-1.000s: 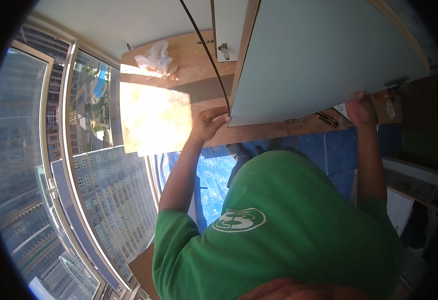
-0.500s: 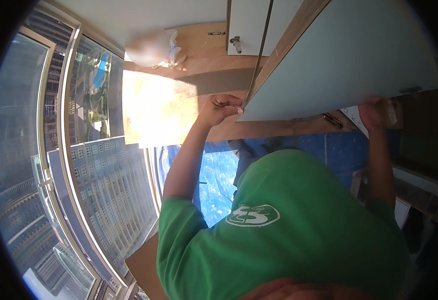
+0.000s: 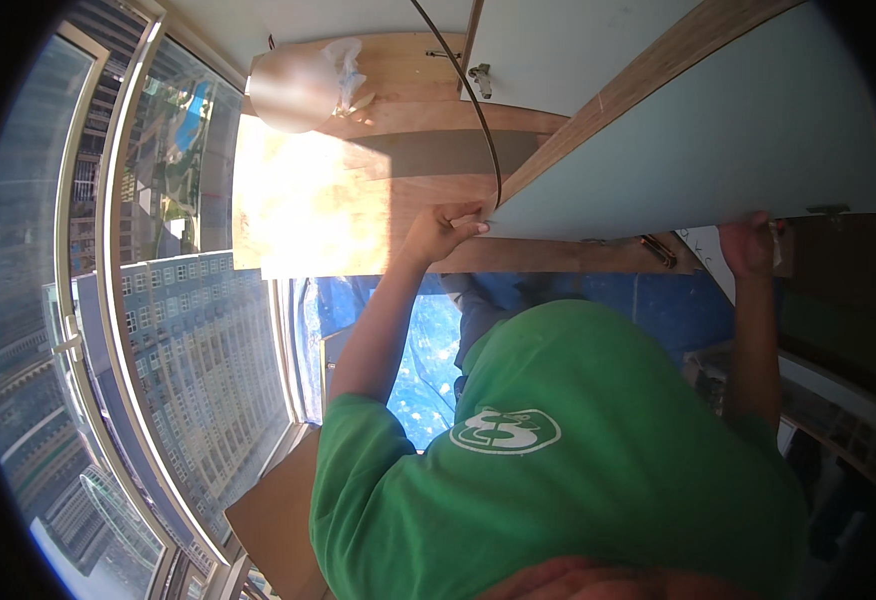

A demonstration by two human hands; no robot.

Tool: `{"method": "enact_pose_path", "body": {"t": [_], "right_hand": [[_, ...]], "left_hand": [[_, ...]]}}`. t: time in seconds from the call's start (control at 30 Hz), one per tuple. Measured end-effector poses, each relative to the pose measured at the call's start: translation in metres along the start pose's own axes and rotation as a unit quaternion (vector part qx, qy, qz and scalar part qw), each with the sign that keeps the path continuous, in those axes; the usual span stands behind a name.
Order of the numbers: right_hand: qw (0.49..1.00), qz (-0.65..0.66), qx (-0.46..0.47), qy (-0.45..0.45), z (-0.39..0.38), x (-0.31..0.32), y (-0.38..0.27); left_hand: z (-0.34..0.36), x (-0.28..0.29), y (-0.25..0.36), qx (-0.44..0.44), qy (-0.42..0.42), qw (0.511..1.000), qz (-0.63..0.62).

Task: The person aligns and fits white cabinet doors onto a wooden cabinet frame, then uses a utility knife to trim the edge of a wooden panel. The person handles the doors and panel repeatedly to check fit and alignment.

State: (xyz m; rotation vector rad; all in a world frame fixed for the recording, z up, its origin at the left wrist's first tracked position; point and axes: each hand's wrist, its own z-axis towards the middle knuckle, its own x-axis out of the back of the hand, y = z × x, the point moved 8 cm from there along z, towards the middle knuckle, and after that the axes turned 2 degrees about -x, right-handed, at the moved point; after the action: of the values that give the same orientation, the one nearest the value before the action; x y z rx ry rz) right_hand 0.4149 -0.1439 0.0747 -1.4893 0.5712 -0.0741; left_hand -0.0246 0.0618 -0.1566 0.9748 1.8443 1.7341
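A pale grey-blue door panel [image 3: 678, 150] with a brown wood-coloured edge slants across the upper right. At its near left corner my left hand [image 3: 445, 232] is closed, thumb and forefinger pinching the end of a thin dark strip [image 3: 480, 115]. That strip bows up and away from the panel's edge. Close to a hinge [image 3: 828, 209], the fingers of my right hand [image 3: 748, 246] curl at the panel's near edge; its fingertips are partly hidden. A small pale and yellowish thing shows beside that hand, too unclear to name.
Under the panel lies a wooden board [image 3: 438, 190], sunlit at left. An orange-and-black tool [image 3: 660, 250] rests near its front edge. Blue sheeting [image 3: 428, 350] covers the floor. Tall windows [image 3: 178, 200] stand at left. A clear plastic bag [image 3: 345, 65] and a cabinet door with a hinge [image 3: 481, 80] are behind.
The dark strip was almost straight along the panel's edge and now bends away to the left. The panel has tilted slightly, its far end shifting right. Both hands stay at the same places on it.
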Motion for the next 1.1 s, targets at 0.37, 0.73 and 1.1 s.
{"method": "enact_pose_path", "body": {"t": [0.37,0.73,1.1], "right_hand": [[1.0,0.021,-0.01,-0.007,-0.001,-0.005,0.0],[0.999,-0.036,0.008,0.004,0.003,0.007,0.001],[1.0,-0.02,-0.01,-0.001,0.001,0.002,0.002]], "left_hand": [[0.017,-0.002,-0.025,0.008,-0.074,0.991,-0.111],[0.012,-0.001,-0.015,-0.008,-0.066,0.997,-0.05],[0.001,-0.02,-0.088,0.054,-0.077,0.962,0.255]]}}
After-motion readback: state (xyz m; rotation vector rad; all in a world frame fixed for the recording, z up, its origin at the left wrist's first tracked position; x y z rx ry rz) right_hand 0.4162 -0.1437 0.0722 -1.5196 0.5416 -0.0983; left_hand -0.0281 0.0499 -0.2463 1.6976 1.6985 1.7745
